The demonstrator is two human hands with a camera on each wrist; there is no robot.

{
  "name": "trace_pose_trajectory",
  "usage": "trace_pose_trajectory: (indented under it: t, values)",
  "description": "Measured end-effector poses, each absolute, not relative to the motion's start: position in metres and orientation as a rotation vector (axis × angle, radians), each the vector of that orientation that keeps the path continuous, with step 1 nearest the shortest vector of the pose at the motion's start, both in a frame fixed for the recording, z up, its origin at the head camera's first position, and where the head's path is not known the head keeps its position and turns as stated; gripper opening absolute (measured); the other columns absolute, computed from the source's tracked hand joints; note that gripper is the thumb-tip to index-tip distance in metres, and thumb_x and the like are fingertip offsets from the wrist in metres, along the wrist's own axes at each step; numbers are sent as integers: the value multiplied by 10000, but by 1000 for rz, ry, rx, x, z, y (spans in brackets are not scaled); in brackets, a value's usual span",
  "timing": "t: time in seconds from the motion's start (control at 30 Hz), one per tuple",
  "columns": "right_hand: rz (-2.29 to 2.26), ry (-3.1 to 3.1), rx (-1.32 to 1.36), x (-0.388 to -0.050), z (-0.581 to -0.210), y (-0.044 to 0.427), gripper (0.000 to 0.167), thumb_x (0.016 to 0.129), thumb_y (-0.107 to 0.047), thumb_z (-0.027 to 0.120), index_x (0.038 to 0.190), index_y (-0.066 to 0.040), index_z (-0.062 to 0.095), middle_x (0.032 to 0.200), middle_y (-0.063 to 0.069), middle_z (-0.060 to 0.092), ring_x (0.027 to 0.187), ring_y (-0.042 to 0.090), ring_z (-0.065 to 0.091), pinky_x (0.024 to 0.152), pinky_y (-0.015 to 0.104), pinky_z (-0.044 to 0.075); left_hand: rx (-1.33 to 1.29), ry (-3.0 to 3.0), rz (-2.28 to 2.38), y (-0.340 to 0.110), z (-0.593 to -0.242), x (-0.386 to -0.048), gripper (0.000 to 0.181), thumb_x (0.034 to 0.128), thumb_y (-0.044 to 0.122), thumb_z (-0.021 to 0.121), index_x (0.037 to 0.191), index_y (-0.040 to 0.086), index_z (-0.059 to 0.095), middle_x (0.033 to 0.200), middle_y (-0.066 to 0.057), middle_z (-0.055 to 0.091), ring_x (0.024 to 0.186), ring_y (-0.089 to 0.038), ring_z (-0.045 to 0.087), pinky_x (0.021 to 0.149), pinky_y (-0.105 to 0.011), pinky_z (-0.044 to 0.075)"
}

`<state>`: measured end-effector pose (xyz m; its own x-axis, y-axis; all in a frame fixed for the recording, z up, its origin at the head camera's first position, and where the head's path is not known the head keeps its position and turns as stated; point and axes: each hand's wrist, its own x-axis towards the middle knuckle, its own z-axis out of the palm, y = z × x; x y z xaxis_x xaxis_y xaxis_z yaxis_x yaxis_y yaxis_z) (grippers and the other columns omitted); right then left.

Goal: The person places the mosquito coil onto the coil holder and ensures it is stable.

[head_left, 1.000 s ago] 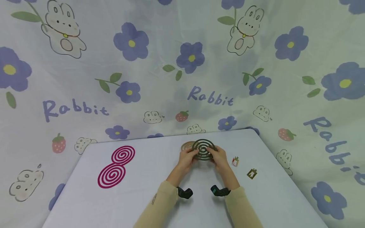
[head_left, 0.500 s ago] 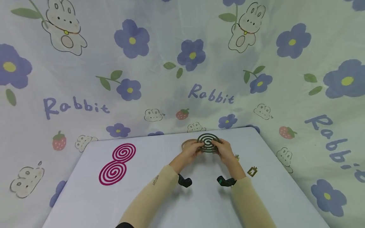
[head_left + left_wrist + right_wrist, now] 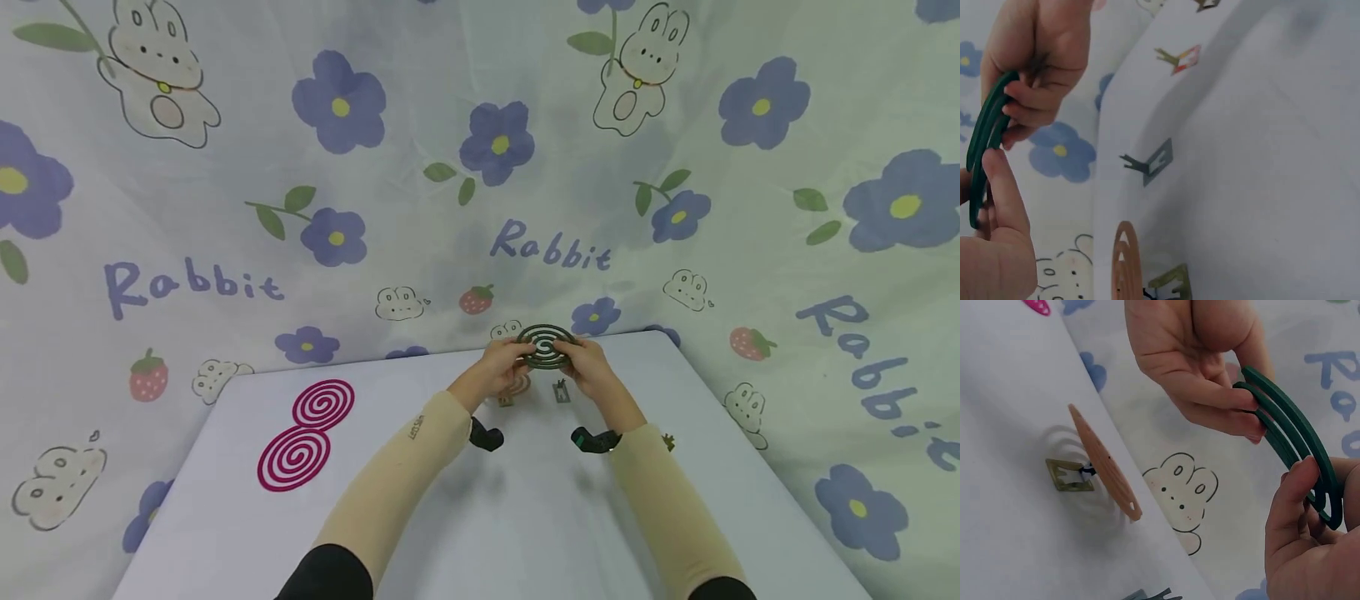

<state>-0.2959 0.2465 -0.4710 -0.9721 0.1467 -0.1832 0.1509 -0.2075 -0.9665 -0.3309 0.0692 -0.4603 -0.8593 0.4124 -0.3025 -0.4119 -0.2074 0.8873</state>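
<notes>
A dark green mosquito coil (image 3: 1294, 415) is held up off the table, seen nearly edge-on in both wrist views. My left hand (image 3: 501, 367) pinches its left side, and my right hand (image 3: 592, 365) pinches the right, thumbs on the near face. Below, a brown mosquito coil (image 3: 1107, 469) sits raised on a small gold-toned metal stand (image 3: 1063, 475); my left hand partly covers that coil in the head view. Nearby stands a grey metal stand (image 3: 561, 392) with raised prongs and nothing on it.
Two magenta mosquito coils (image 3: 294, 458) lie flat at the table's left. A red-patterned stand (image 3: 1186, 60) shows in the left wrist view. Another gold-toned stand (image 3: 668, 442) is partly behind my right sleeve. A printed cloth (image 3: 420, 225) hangs beyond the white table (image 3: 397, 500).
Both hands have moved the dark green coil up and away, toward the back edge of the table. The grey stand and the brown coil's stand have come into sight beneath it.
</notes>
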Motion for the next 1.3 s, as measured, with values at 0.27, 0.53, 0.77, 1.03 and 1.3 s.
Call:
trace_pose_trajectory:
  t: [0.27,0.53,0.77,1.03,1.3]
  values:
    - [-2399,1979,419,-303,-474,251,497,951,-152,642,1366,45,453,1049,90,609,761,95,635,637,207,518,10,1631,2159,81,-467,-332,372,906,40,671,1256,-13,554,1055,-172,657,743,-153,677,607,-215,549]
    - [-2284,2125,514,-303,-490,256,514,927,-202,674,1357,13,493,1014,79,634,741,112,629,626,239,511,-60,1642,2173,93,-485,-328,456,897,63,689,1325,21,536,1086,-129,657,819,-149,672,646,-219,542]
    - [-2417,2018,569,-303,-501,259,488,925,-163,677,1339,9,486,1108,115,601,779,112,645,662,236,533,-90,1652,2200,104,-495,-328,464,889,43,692,1332,50,552,1080,-155,653,816,-174,675,680,-263,561]
    - [-2349,2081,548,-304,-518,259,617,919,-139,683,1454,-62,387,1295,176,525,902,149,623,694,241,536,-141,1681,2184,104,-514,-329,464,871,45,711,1311,40,563,1060,-133,623,794,-148,638,691,-261,549]
    - [-2336,2117,514,-302,-524,266,601,937,-151,660,1453,-36,373,1311,199,501,888,130,620,687,223,533,-123,1738,2161,111,-517,-326,457,875,81,714,1306,48,565,921,-90,629,680,-106,602,617,-245,537]
